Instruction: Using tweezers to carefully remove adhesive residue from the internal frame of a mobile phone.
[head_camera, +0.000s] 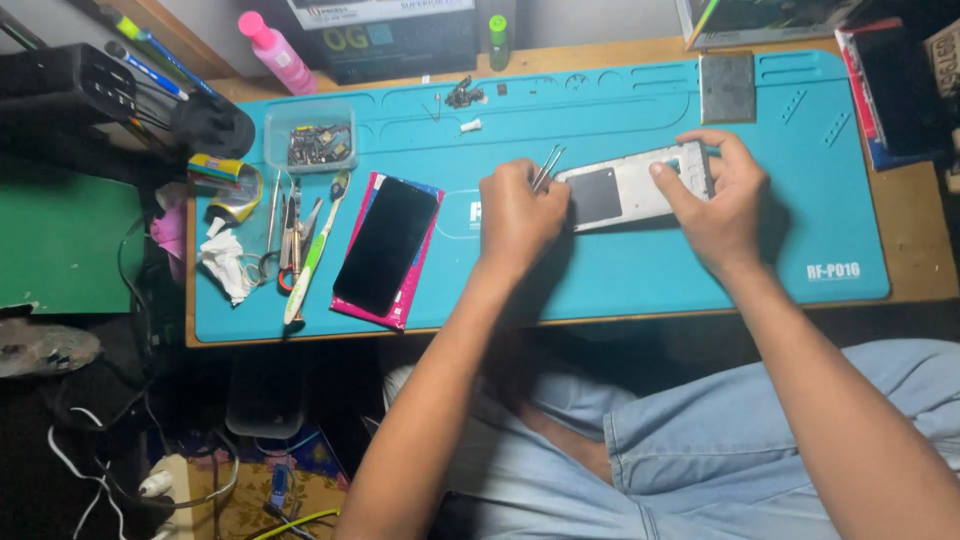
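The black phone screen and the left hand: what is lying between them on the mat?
In the head view, only bare teal mat separates the black phone screen from the left hand, which holds tweezers.

A silver-grey phone frame (632, 186) lies flat on the teal mat (620, 270), long side running left to right and tilted slightly up toward the right, a dark square panel at its left end. Thin metal tweezers (547, 166) rise slantwise, tips touching the frame's left edge.
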